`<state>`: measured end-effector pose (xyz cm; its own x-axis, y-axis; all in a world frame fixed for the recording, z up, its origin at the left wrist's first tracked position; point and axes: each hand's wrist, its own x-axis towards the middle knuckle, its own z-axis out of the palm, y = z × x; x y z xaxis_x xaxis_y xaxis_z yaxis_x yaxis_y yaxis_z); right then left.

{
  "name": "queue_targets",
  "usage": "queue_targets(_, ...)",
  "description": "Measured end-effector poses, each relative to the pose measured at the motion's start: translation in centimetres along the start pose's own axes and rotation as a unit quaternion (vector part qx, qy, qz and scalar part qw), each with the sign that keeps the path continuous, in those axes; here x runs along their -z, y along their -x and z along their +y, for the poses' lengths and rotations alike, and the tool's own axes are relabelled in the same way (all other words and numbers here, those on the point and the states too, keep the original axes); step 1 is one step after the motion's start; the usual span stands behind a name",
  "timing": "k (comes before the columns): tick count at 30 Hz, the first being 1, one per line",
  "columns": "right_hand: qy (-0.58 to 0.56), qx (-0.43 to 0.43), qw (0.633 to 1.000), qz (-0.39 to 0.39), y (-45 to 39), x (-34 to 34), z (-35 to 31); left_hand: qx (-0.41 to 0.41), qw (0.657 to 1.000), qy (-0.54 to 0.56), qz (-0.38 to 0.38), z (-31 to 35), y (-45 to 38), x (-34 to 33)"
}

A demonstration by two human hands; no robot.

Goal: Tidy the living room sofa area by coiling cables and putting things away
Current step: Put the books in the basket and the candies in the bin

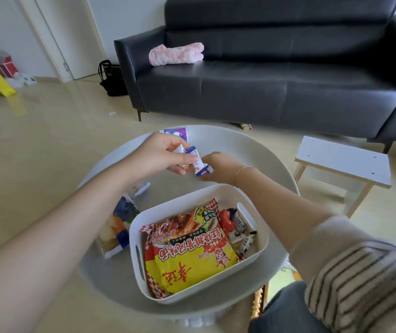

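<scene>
Small wrapped sweets [193, 162] are up above the round desk [259, 150], pinched in the left hand [165, 156]. The right hand [218, 168] meets them from the other side, fingers curled under; whether it grips, I cannot tell. Just below, the white basket [249, 213] holds a noodle packet [187, 248]. Dark sofa [264, 92] behind.

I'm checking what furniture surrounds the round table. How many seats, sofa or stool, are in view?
2. The dark sofa stands against the far wall beyond the round table, and a small white stool sits on the floor to the table's right. Others may lie outside the view.
</scene>
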<state>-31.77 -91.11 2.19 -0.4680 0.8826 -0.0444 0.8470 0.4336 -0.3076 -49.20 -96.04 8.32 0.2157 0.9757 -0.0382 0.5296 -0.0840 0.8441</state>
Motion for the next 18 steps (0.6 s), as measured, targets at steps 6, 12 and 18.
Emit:
queue_targets(6,0.029,0.006,0.998,0.052,0.4,-0.2,0.4,0.010,0.992,-0.037,-0.123,1.5,3.1,-2.6)
queue_targets(12,-0.109,-0.037,0.970,0.215,2.1,2.4,3.1,-0.028,0.985,-0.049,-0.160,1.4,3.7,-7.7)
queue_targets(18,-0.093,-0.005,0.976,0.195,6.3,6.0,1.1,-0.084,0.984,-0.158,0.010,0.7,5.1,-5.2)
